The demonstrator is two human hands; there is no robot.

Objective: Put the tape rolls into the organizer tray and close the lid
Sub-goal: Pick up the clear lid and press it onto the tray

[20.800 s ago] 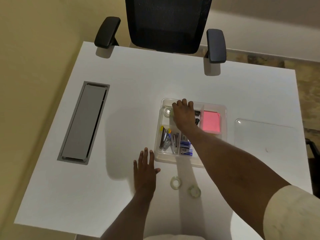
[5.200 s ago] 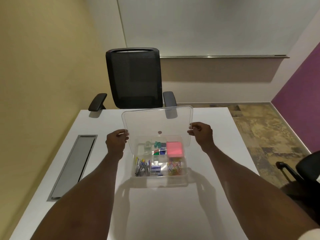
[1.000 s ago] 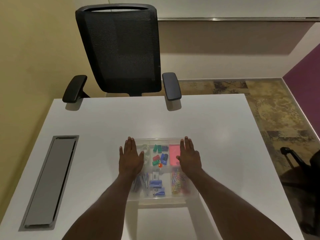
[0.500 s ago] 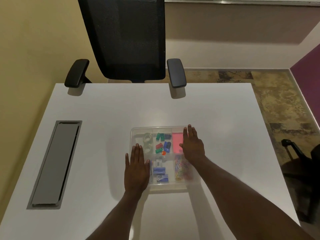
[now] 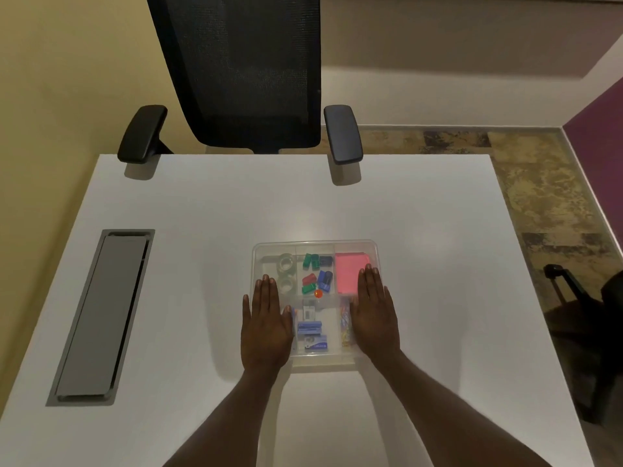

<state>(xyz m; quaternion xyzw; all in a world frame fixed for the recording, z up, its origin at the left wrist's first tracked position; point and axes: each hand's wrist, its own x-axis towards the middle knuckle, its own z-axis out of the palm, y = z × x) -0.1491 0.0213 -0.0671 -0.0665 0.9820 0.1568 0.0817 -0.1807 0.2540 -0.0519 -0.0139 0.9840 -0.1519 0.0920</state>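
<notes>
The clear organizer tray (image 5: 315, 245) sits mid-table with its transparent lid (image 5: 317, 306) lying flat on top. Through the lid I see clear tape rolls (image 5: 286, 262) in the back-left compartment, one behind the other. My left hand (image 5: 266, 326) lies flat, palm down, on the lid's left front part. My right hand (image 5: 374, 316) lies flat on the right front part. Both hands hold nothing. They cover the front corner compartments.
Inside the tray are coloured clips (image 5: 312, 261), a pink notepad (image 5: 350, 273), blue boxes (image 5: 310, 328) and paper clips (image 5: 344, 323). A grey cable hatch (image 5: 101, 315) is set in the white table (image 5: 438, 264) at left. A black office chair (image 5: 242, 72) stands beyond the far edge.
The lid, held above the tray five seconds ago, now rests on it. Over the last second both hands slid back toward the tray's front, staying flat on the lid.
</notes>
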